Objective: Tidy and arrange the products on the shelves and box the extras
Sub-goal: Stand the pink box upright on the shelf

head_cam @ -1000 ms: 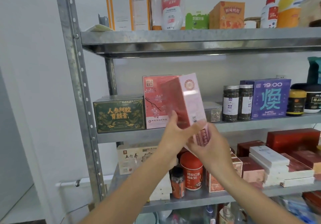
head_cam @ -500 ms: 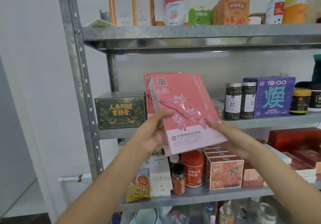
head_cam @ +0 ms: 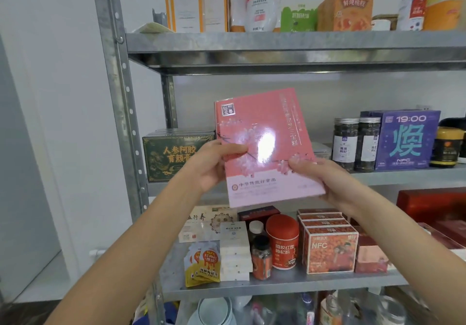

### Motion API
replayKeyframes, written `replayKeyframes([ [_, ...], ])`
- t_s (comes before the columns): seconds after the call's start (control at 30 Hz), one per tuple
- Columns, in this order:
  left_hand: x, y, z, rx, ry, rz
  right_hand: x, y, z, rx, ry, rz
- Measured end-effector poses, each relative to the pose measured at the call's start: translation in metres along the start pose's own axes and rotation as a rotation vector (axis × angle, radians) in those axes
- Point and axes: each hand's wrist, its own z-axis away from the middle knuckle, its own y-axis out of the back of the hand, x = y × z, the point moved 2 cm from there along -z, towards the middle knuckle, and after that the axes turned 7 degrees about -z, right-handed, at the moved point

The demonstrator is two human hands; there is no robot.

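A: Where are the 2 arms?
B: Both are bare. They reach up and forward, 1 from each bottom corner of the view.
A: What does the left hand (head_cam: 214,164) do?
B: It grips the left edge of the pink box (head_cam: 267,188). Its thumb lies on the front and its fingers go behind.
A: And the right hand (head_cam: 327,182)?
B: It holds the right edge, a bit lower. Thumb on front, fingers behind.
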Motion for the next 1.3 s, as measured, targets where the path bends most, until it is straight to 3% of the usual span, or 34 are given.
replayKeyframes([
  [0.13,-0.002,0.004,-0.005,0.064,-0.199,-0.003,-0.008,0.002,-0.002,0.069,0.198,0.192],
  [0.33,-0.005,0.000,-0.017,0.104,-0.278,-0.104,-0.026,0.004,-0.027,0.222,0.312,0.127],
  [0.5,0.007,0.005,-0.041,0.329,-0.243,-0.685,-0.039,0.009,-0.053,0.266,0.331,0.145],
  [0.57,0.013,0.008,-0.048,0.368,-0.253,-0.779,-0.043,0.010,-0.063,0.263,0.331,0.155],
  [0.93,0.031,0.043,-0.087,0.162,-0.121,-0.404,-0.035,0.002,-0.114,0.268,0.233,0.151],
  [1.3,0.033,0.038,-0.101,0.176,-0.144,-0.437,-0.026,0.003,-0.130,0.201,0.187,0.117],
])
